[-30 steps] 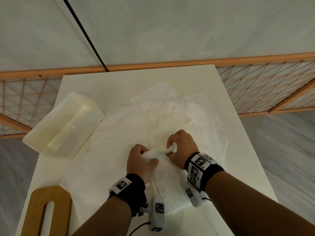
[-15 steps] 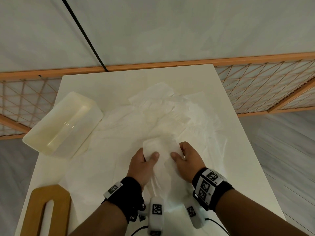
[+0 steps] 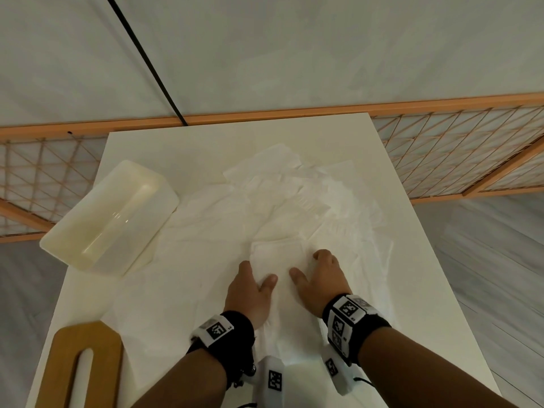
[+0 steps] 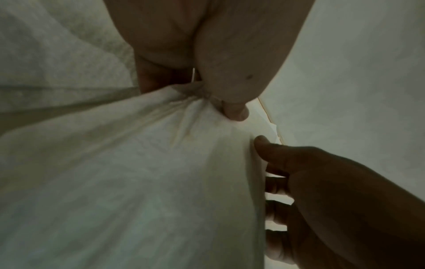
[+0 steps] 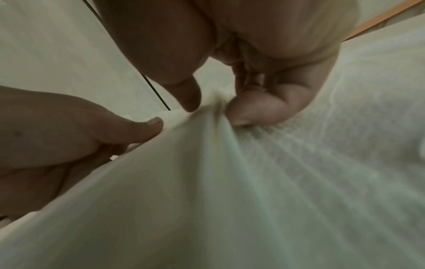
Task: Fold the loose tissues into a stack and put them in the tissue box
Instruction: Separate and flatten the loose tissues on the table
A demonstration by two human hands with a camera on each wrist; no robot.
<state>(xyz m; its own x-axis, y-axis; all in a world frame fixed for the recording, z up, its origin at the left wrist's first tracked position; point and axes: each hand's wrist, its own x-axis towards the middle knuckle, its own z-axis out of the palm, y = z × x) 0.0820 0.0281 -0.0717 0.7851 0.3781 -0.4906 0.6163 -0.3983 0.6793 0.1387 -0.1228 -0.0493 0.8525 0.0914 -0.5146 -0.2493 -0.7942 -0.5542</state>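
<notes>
Left hand (image 3: 250,293) pinching thin white folded tissue (image 3: 278,259) at its left edge | right hand (image 3: 322,279) pinching its right edge | step: folding, judged early | next: creasing flat | loose white tissues (image 3: 294,198) lying beyond | translucent cream plastic tissue box (image 3: 109,216) sitting far left, holding none.

White table (image 3: 412,290); wooden board (image 3: 85,363) at near-left corner; lattice railing (image 3: 456,154) behind
</notes>
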